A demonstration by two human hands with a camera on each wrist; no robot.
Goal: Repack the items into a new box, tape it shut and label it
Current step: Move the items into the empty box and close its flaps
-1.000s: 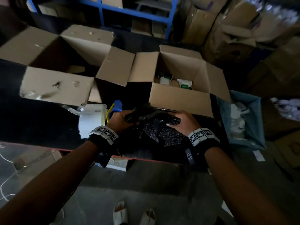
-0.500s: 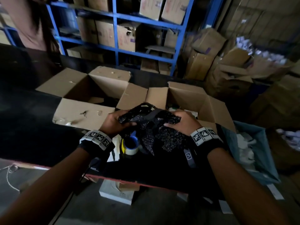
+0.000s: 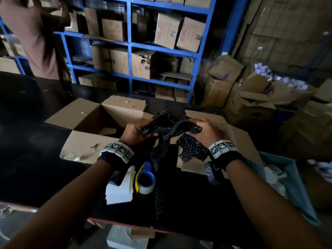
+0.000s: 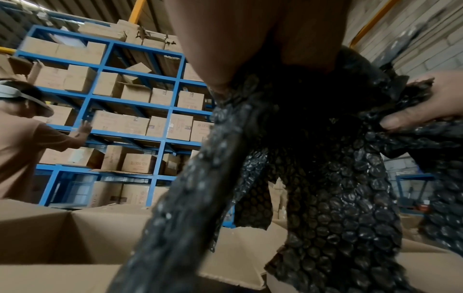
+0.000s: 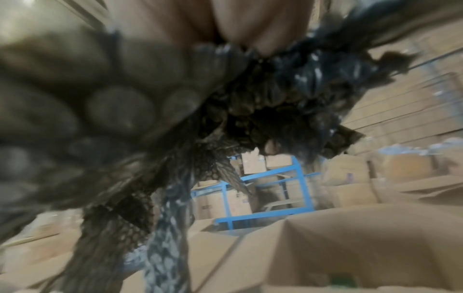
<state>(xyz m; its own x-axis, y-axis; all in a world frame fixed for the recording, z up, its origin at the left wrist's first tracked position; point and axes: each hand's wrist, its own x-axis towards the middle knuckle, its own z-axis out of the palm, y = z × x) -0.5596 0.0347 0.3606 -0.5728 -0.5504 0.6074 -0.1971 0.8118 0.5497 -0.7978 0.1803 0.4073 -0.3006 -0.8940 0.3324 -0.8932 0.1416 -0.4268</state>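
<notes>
A crumpled sheet of black bubble wrap [image 3: 172, 130] hangs between my two hands above the black table. My left hand [image 3: 138, 131] grips its left end and my right hand [image 3: 203, 129] grips its right end; loose tails of it dangle down to the table. In the left wrist view the bubble wrap [image 4: 325, 188] fills the frame, with my right hand's fingers [image 4: 426, 107] pinching it. The right wrist view is blurred and mostly filled by bubble wrap [image 5: 225, 119]. Two open cardboard boxes stand behind: the left box [image 3: 89, 119] and the right box [image 3: 235, 137], partly hidden by my hands.
A tape dispenser with a roll of clear tape [image 3: 146, 178] and a stack of white paper [image 3: 118, 191] lie on the table [image 3: 32, 159] near its front edge. A blue-grey bin [image 3: 287, 186] stands at the right. Blue shelving [image 3: 129, 51] with cartons and another person [image 3: 36, 42] are behind.
Both hands have lifted the bubble wrap up and away from the table, toward the boxes. My head has tilted up, bringing the shelves and the other person into view.
</notes>
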